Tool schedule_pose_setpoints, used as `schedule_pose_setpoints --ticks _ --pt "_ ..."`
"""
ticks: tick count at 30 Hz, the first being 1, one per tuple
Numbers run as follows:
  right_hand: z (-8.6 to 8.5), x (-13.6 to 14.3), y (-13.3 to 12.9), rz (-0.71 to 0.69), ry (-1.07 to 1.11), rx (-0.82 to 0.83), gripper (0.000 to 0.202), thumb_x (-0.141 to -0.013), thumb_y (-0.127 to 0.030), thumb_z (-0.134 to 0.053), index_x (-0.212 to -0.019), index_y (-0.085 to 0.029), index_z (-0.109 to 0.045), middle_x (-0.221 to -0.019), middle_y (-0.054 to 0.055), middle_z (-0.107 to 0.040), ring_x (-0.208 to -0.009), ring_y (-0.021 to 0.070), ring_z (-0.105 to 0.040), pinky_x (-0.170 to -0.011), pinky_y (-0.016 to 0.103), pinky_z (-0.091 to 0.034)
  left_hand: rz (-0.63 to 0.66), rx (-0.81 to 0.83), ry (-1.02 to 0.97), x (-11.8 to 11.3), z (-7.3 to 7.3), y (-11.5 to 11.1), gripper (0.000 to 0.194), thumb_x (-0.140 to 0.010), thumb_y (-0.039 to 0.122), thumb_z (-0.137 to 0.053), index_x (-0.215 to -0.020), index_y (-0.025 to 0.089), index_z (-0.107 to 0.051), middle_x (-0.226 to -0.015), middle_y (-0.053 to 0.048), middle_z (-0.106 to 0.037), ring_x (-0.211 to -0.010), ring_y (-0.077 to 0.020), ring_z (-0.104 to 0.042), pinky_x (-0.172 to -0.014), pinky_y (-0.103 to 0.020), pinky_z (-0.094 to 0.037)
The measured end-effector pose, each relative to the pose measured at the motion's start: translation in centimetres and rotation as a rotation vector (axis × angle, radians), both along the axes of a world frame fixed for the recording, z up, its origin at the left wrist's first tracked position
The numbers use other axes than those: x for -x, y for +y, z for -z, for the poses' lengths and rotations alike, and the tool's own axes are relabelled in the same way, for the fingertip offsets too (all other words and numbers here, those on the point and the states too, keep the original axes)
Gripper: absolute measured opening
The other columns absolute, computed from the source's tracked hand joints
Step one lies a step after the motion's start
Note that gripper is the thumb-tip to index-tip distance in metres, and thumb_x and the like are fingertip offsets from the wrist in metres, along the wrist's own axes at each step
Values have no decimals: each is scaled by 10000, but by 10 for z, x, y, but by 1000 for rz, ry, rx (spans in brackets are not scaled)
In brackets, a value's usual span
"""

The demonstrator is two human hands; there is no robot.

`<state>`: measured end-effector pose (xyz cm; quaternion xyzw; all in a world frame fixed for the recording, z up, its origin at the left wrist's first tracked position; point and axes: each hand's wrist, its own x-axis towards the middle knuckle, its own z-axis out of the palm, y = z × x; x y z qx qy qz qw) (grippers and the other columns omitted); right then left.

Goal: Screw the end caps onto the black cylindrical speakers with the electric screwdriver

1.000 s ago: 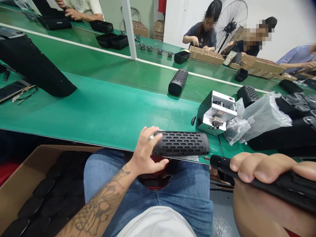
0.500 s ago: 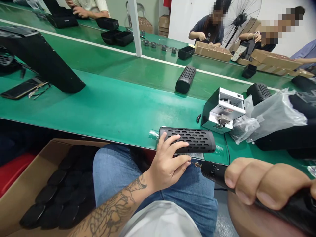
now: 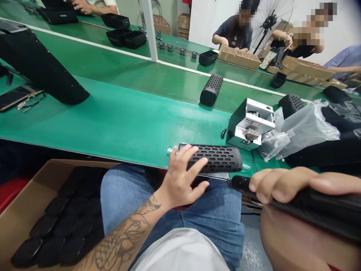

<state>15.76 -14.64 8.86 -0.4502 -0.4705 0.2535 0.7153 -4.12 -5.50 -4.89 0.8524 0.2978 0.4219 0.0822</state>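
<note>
A black perforated speaker-like casing (image 3: 218, 158) lies on its side at the near edge of the green table. My left hand (image 3: 182, 178) rests its spread fingers on the casing's left part, with thumb and forefinger apart. In my right hand (image 3: 284, 184) is a black electric screwdriver (image 3: 242, 183), the fingers wrapped round its body. Its thin bit points left, just below the casing's near side. Whether the tip touches anything is too small to tell. Pieces of clear tape (image 3: 170, 150) show by the casing's ends.
A silver and black machine (image 3: 251, 124) and plastic bags (image 3: 307, 128) stand to the right. Another perforated casing (image 3: 211, 90) lies farther back. At left are a large black panel (image 3: 42, 64), a phone (image 3: 15, 97) and a carton (image 3: 42, 180) of black parts. People work across the table.
The thumb and forefinger of my left hand have parted and moved off the screwdriver's tip. My right hand has shifted slightly up with the screwdriver. The whole view has moved a little.
</note>
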Motion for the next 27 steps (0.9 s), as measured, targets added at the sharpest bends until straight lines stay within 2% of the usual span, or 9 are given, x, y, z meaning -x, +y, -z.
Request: schedule_pose_setpoints --ticks 3,4,6,8,11,14,17,23,27 --pt "6 -28 21 85 -26 -93 514 -617 -666 -856 -935 -276 -749 -643 -9 -671 -484 252 -597 -516 491 -549 -18 89 -20 17 11 21 861 -794 401 -777 -1535 244 -368 -1619 -186 -321 -1524 -419 -296 -1244 -695 -189" --pt "11 -40 29 60 -37 -125 534 -643 -704 -811 -952 -271 -764 -632 0 -681 -466 259 -600 -492 490 -546 4 159 -17 23 14 28 915 -789 392 -779 -1563 245 -312 -1641 -188 -278 -1536 -417 -274 -1240 -687 -218" --pt "21 -62 44 32 -62 -265 765 -713 -915 -501 -904 -232 -787 -541 28 -651 -368 268 -572 -383 472 -503 68 306 -12 31 20 39 1018 -777 366 -790 -1604 245 -209 -1672 -188 -214 -1552 -404 -246 -1237 -654 -274" --pt "30 -76 54 23 -46 -279 919 -707 -984 -315 -872 -211 -785 -485 45 -627 -308 270 -544 -322 447 -462 122 414 -18 36 24 47 1097 -755 339 -808 -1624 247 -146 -1681 -178 -202 -1559 -385 -243 -1254 -617 -283" --pt "39 -80 58 9 -21 -213 843 -700 -962 -421 -888 -217 -769 -492 38 -635 -303 261 -543 -316 425 -456 153 502 -20 37 28 50 1122 -729 308 -822 -1627 256 -152 -1665 -151 -254 -1548 -366 -281 -1280 -574 -269" --pt "39 -73 55 6 -26 -185 798 -696 -937 -490 -894 -212 -758 -522 35 -650 -324 257 -555 -325 422 -461 153 541 -15 35 28 49 1080 -726 302 -822 -1612 262 -205 -1638 -134 -310 -1519 -356 -340 -1275 -552 -297" --pt "32 -62 53 27 -33 -177 821 -659 -965 -492 -846 -208 -750 -511 25 -640 -327 250 -553 -329 417 -460 149 541 -17 35 27 49 1066 -718 299 -831 -1599 259 -233 -1624 -134 -336 -1502 -350 -366 -1269 -545 -308" --pt "13 -29 51 118 40 -33 676 -486 -840 -795 -714 -207 -727 -498 -32 -589 -362 210 -548 -391 384 -472 152 540 4 38 25 52 1065 -703 289 -846 -1587 244 -255 -1601 -148 -369 -1481 -348 -396 -1256 -537 -327" --pt "13 -24 52 64 32 -45 672 -497 -842 -790 -705 -207 -726 -501 -22 -582 -353 203 -529 -365 369 -442 182 494 1 37 25 56 1072 -692 319 -862 -1579 241 -264 -1574 -158 -389 -1457 -353 -426 -1241 -539 -352"
